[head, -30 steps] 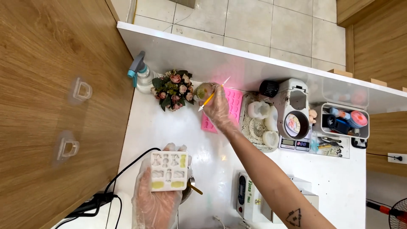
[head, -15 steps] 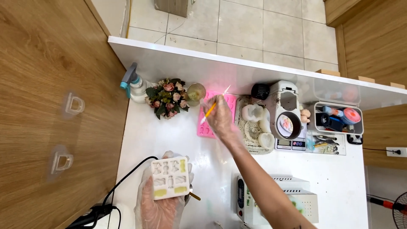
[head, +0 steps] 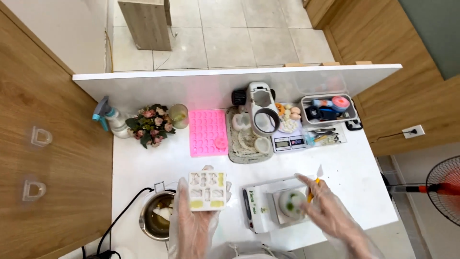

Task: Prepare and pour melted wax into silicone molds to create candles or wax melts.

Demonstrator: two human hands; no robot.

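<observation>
My left hand [head: 194, 225], in a clear plastic glove, holds a small white silicone mould [head: 207, 191] with several shaped cavities, some filled yellow-green. It is held flat above the white counter [head: 143, 168], beside a metal pot [head: 155, 220]. My right hand [head: 330, 211], also gloved, grips a thin yellow-handled tool [head: 314, 187] with a pale tip. That hand rests at a small round cup [head: 291, 201] with green specks, standing on a white electric scale [head: 268, 208].
At the back stand a pink silicone mould [head: 207, 132], a grey tray of white pieces [head: 247, 139], a second scale [head: 289, 142], a box of small items [head: 329, 109], a flower bunch [head: 152, 124], a spray bottle [head: 110, 120] and a small jar [head: 178, 115]. A fan [head: 443, 189] stands right.
My right hand came back from the jar near the flowers to the cup on the near scale, still holding the yellow tool. The view shifted back. The left hand kept the mould.
</observation>
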